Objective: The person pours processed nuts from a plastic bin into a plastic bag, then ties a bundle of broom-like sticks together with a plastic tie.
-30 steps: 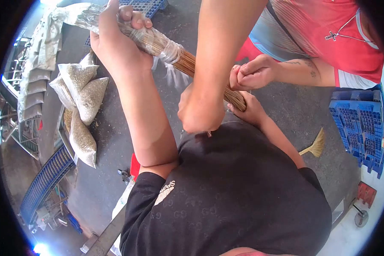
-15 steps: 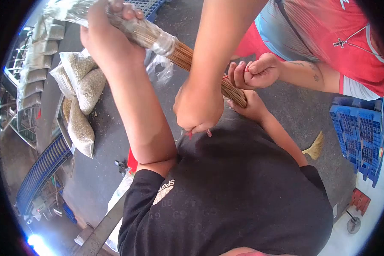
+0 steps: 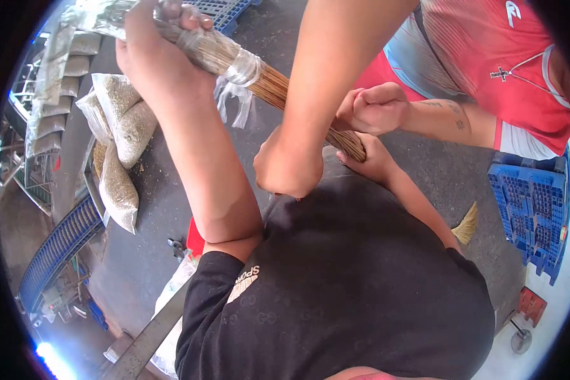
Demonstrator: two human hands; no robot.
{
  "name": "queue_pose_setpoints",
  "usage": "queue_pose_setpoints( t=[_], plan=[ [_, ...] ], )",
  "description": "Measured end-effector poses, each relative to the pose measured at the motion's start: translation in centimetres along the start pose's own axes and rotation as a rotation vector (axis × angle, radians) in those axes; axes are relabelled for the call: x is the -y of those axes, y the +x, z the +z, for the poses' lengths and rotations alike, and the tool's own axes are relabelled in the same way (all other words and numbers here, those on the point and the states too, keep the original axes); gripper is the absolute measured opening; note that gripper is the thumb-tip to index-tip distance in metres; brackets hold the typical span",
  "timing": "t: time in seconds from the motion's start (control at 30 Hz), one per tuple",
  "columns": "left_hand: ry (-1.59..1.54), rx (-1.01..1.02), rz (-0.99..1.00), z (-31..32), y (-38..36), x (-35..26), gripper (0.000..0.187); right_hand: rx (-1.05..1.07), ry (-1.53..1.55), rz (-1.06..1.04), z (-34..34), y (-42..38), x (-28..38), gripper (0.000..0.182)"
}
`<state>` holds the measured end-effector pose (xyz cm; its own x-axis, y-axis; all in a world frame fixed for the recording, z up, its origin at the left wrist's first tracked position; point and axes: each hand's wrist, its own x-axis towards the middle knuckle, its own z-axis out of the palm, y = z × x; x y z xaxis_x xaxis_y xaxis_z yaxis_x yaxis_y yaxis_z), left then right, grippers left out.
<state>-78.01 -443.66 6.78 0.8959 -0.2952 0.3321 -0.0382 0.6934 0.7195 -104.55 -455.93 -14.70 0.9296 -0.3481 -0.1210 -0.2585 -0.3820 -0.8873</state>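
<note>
**Head view.** Your left hand [image 3: 158, 60], at 11 o'clock, is closed tight round the plastic-wrapped end of the stick bundle [image 3: 278, 88]. The bundle slants down toward centre, where your right hand [image 3: 368, 158] curls round its bare end. A co-worker's fists [image 3: 289, 166] clench at mid-length. Hazard: should either of your grips slacken against their pull, the sticks could slide and splay loose.

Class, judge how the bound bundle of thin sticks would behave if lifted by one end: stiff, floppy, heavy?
The stick bundle probably stays fairly stiff: it spans straight between gripping hands. Likely light, being thin dry stems. The plastic wrap may feel slippery.
</note>
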Motion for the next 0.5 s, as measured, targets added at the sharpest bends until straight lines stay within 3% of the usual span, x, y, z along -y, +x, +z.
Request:
queue_pose_setpoints(
  t=[0.13,0.33,0.4,0.5],
  plan=[
    [0.007,-0.033,-0.04,-0.9,0.2,1.6,0.014,0.001,-0.053,0.018,-0.3,-0.2,-0.3,0.035],
    [0.019,-0.141,-0.095,-2.9,0.3,2.9,0.014,0.002,-0.029,0.068,-0.8,-0.3,-0.4,0.049],
    [0.04,-0.186,-0.113,-3.6,0.2,3.2,0.014,0.13,-0.017,0.092,-0.7,-0.4,-0.8,0.039],
    [0.026,-0.13,-0.042,-3.3,0.0,2.5,0.014,0.157,-0.031,0.064,-0.9,0.5,-0.2,0.034]
  ],
)
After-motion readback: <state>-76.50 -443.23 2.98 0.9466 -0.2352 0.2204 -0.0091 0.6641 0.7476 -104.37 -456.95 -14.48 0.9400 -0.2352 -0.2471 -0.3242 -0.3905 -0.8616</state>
